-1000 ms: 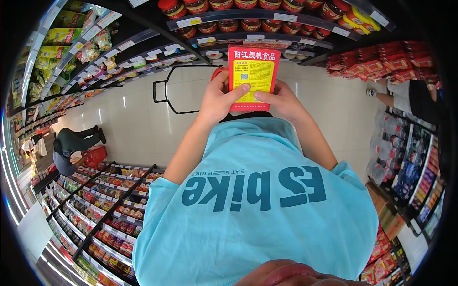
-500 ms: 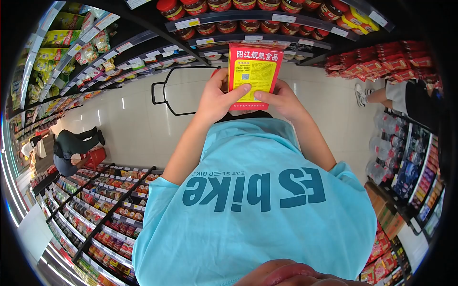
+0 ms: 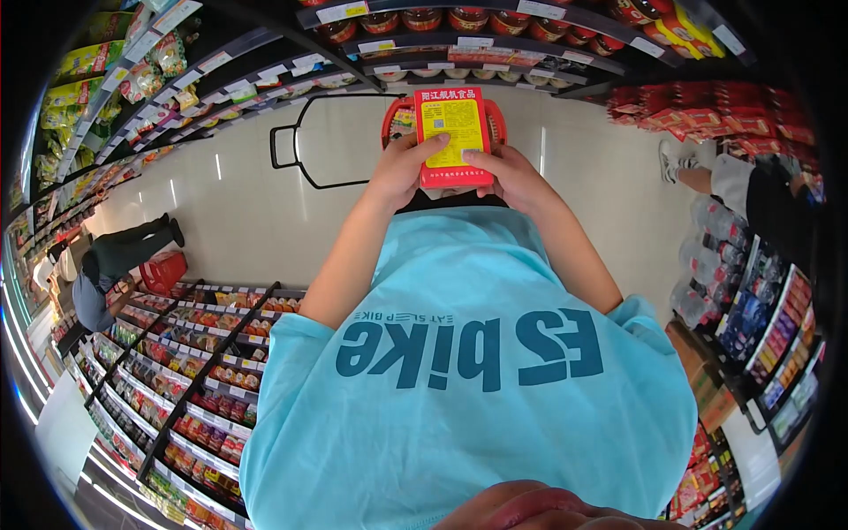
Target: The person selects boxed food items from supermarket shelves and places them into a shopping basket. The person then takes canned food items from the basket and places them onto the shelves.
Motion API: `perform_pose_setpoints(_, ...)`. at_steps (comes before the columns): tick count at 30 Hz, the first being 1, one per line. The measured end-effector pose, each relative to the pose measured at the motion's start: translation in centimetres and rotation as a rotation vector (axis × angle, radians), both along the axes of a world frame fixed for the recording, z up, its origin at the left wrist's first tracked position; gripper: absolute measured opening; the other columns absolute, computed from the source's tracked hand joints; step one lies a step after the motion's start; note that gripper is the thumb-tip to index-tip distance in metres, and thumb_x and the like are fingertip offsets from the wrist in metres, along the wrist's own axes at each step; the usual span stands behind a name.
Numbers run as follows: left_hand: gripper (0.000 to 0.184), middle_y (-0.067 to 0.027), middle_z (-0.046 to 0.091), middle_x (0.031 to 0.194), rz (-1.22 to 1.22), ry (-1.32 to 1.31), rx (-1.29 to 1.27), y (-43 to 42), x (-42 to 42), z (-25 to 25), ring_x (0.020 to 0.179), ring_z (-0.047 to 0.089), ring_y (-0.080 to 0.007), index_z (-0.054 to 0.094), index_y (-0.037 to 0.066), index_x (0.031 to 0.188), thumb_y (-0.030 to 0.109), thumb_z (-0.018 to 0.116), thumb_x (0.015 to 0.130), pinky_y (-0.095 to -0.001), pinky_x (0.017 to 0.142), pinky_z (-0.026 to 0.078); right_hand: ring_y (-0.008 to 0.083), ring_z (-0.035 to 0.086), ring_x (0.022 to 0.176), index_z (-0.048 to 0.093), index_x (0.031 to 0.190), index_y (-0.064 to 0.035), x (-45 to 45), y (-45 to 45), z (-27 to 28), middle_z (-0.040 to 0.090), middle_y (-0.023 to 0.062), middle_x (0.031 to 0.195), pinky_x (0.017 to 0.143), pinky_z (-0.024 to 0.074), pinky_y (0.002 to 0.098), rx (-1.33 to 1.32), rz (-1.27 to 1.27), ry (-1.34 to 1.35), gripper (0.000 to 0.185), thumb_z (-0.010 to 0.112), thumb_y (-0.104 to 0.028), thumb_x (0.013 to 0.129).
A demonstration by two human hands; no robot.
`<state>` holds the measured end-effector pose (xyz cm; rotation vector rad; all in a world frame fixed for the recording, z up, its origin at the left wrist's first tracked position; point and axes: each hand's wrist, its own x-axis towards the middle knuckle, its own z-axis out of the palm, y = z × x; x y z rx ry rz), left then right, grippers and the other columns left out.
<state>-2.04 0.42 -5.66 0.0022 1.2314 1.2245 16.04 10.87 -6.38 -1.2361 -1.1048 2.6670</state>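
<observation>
A red food box [image 3: 455,124] with a yellow printed panel and Chinese lettering is in front of my chest, its text side facing up. My left hand [image 3: 399,173] grips its left edge with the thumb on the panel. From the other side my right hand [image 3: 514,175] holds the lower right edge, thumb also on the panel. The fingers under the box are hidden. Below it is a red shopping basket [image 3: 497,124], mostly covered by the box and hands, with packaged goods partly visible inside. A long black handle [image 3: 300,132] extends from the basket to the left.
Shelves of red-lidded jars [image 3: 468,19] stand ahead. Hanging red packets [image 3: 707,119] and large clear bottles [image 3: 707,256] are on the right, near another person's shoe [image 3: 676,163]. At left, a person [image 3: 115,274] bends beside a red basket [image 3: 165,271] and lower shelves [image 3: 203,353].
The box has moved slightly down and left and now looks more tilted away. More of the red basket beneath shows. The person at left has shifted slightly.
</observation>
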Motion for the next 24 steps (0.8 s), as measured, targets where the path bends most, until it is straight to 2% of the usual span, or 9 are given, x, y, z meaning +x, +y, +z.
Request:
perform_pose_setpoints(3, 0.044, -0.0165, 0.066, 0.117, 0.005, -0.107, -0.007, -1.1, -0.4, -4.3, 0.099, 0.070, -0.0243, 0.055, -0.006, 0.128, 0.020, 0.068, 0.095, -0.0353, 0.081, 0.059, 0.0110, 0.065, 0.082, 0.056, 0.126, -0.0021, -0.3, -0.6, -2.9, 0.069, 0.0057, 0.103, 0.061, 0.0521, 0.0244, -0.071, 0.005, -0.055, 0.046, 0.070, -0.031, 0.093)
perform_pose_setpoints(5, 0.049, -0.0156, 0.065, 0.123, -0.029, -0.186, -0.076, -1.8, -0.3, -6.7, 0.107, 0.068, -0.0259, 0.050, -0.004, 0.134, 0.023, 0.066, 0.097, -0.0384, 0.089, 0.059, 0.0118, 0.065, 0.085, 0.058, 0.128, -0.0070, -0.2, -1.1, -4.6, 0.067, 0.0059, 0.112, 0.066, 0.0559, 0.0251, -0.125, 0.009, -0.112, 0.046, 0.070, -0.033, 0.092)
perform_pose_setpoints(11, 0.045, -0.0152, 0.063, 0.128, -0.043, -0.318, -0.142, -3.8, 0.3, -11.2, 0.111, 0.067, -0.0260, 0.052, -0.002, 0.134, 0.022, 0.063, 0.098, -0.0386, 0.093, 0.058, 0.0110, 0.066, 0.084, 0.059, 0.129, -0.0077, 0.6, -2.7, -9.5, 0.069, 0.0037, 0.110, 0.066, 0.0564, 0.0253, -0.248, 0.067, -0.179, 0.046, 0.070, -0.035, 0.092)
perform_pose_setpoints(12, 0.045, -0.0152, 0.063, 0.128, -0.043, -0.322, -0.148, -4.1, 0.3, -11.9, 0.111, 0.067, -0.0260, 0.052, -0.002, 0.134, 0.022, 0.063, 0.098, -0.0386, 0.093, 0.058, 0.0110, 0.066, 0.084, 0.059, 0.129, -0.0077, 0.4, -3.0, -9.7, 0.069, 0.0037, 0.110, 0.066, 0.0564, 0.0253, -0.255, 0.067, -0.183, 0.046, 0.070, -0.035, 0.092)
perform_pose_setpoints(14, 0.043, -0.0149, 0.063, 0.129, -0.060, -0.329, -0.198, -4.5, 0.4, -13.3, 0.113, 0.066, -0.0264, 0.052, -0.001, 0.134, 0.023, 0.062, 0.099, -0.0391, 0.095, 0.057, 0.0084, 0.064, 0.079, 0.061, 0.122, -0.0084, 0.2, -3.5, -10.2, 0.068, 0.0004, 0.099, 0.062, 0.0543, 0.0227, -0.280, 0.036, -0.231, 0.040, 0.068, -0.035, 0.094)
perform_pose_setpoints(18, 0.042, -0.0141, 0.063, 0.128, -0.070, -0.364, -0.209, -5.4, 0.0, -16.4, 0.113, 0.066, -0.0258, 0.051, 0.003, 0.135, 0.023, 0.061, 0.100, -0.0395, 0.095, 0.057, 0.0108, 0.065, 0.082, 0.060, 0.125, -0.0078, 0.2, -4.4, -14.5, 0.069, 0.0032, 0.105, 0.066, 0.0561, 0.0252, -0.351, 0.043, -0.253, 0.045, 0.071, -0.036, 0.092)
perform_pose_setpoints(20, 0.044, -0.0141, 0.060, 0.130, -0.143, -0.276, -0.312, -5.8, -0.4, -18.0, 0.115, 0.064, -0.0279, 0.048, 0.008, 0.137, 0.026, 0.061, 0.099, -0.0441, 0.096, 0.055, 0.0111, 0.065, 0.081, 0.062, 0.121, -0.0080, -0.2, -4.8, -16.6, 0.068, 0.0024, 0.100, 0.066, 0.0560, 0.0255, -0.308, 0.048, -0.263, 0.042, 0.071, -0.037, 0.092)
perform_pose_setpoints(24, 0.047, -0.0128, 0.057, 0.131, -0.350, -0.217, -0.409, -5.5, -1.8, -17.2, 0.116, 0.061, -0.0307, 0.046, 0.011, 0.137, 0.031, 0.061, 0.097, -0.0489, 0.098, 0.051, 0.0087, 0.062, 0.076, 0.064, 0.119, -0.0110, -1.9, -5.3, -21.5, 0.068, -0.0006, 0.095, 0.066, 0.0544, 0.0248, -0.242, -0.006, -0.331, 0.037, 0.069, -0.038, 0.093)
